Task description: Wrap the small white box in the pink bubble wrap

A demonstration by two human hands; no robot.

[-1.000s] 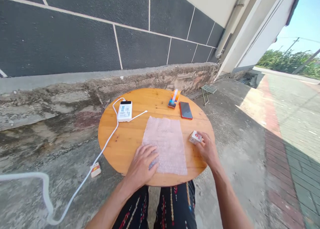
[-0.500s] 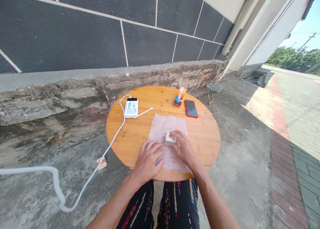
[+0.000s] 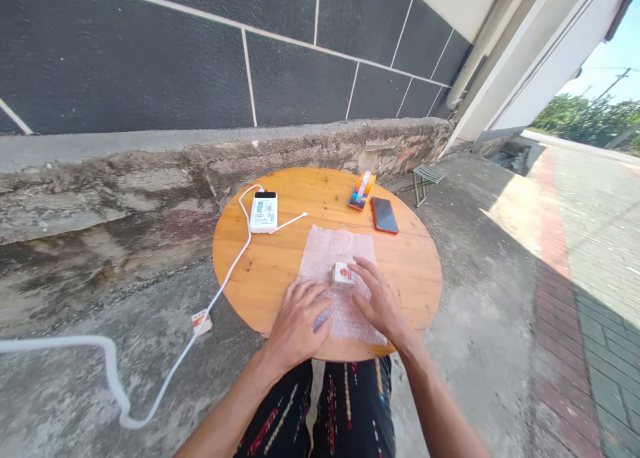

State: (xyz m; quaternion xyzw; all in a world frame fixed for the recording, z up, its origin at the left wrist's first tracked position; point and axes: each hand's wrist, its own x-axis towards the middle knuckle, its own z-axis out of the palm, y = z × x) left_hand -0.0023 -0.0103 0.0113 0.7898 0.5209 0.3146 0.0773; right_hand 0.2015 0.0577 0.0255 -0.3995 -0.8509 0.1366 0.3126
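Note:
A small white box [image 3: 343,275] with red print rests on a sheet of bubble wrap [image 3: 330,245], which lies on the round wooden table [image 3: 235,258]. My left hand [image 3: 301,316] lies over the sheet's near left side, palm down, its fingers stretched and a little apart. Just right of the box is my right hand [image 3: 379,298], thumb and fingers spread, with nothing in its grasp. Its fingertips come close to the box's right side; whether one still touches it I cannot tell.
Toward the back left of the table sits a white power bank [image 3: 264,211] with a white cable [image 3: 231,271] trailing to the floor. A tape dispenser [image 3: 362,191] and a red-edged phone [image 3: 385,215] lie at the back right. Beyond stands a folding stool [image 3: 425,178].
My right hand has let go of the box and moved slightly right, its fingers opening. The box stays on the bubble wrap. My left hand has hardly moved.

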